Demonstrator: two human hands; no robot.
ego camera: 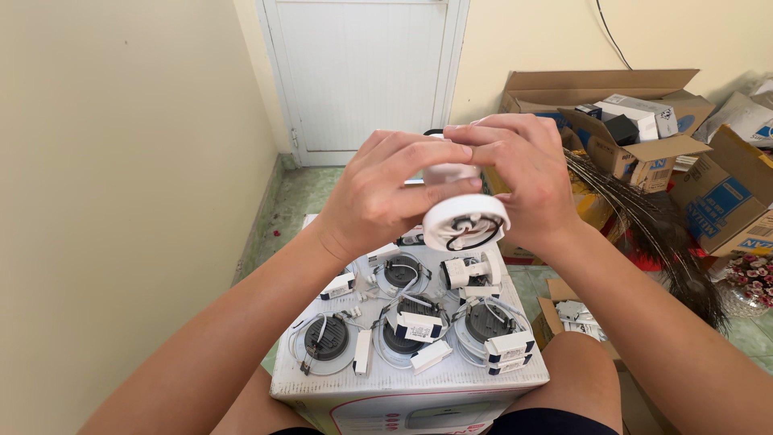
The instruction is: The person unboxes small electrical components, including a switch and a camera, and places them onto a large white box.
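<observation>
Five round downlights (408, 326) on the box (a sixth held).

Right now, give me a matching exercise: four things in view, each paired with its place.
1. white lamp fixture
2. round downlights
3. open cardboard boxes
4. white door

a. far wall
b. floor at right
c. on top of the white box on the lap
d. held between left hand and right hand

Pairs: 1-d, 2-c, 3-b, 4-a

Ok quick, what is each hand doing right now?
Left hand: closed around the white round light fitting, gripping it from the left.
Right hand: closed on the same light fitting, fingers over its top.
</observation>
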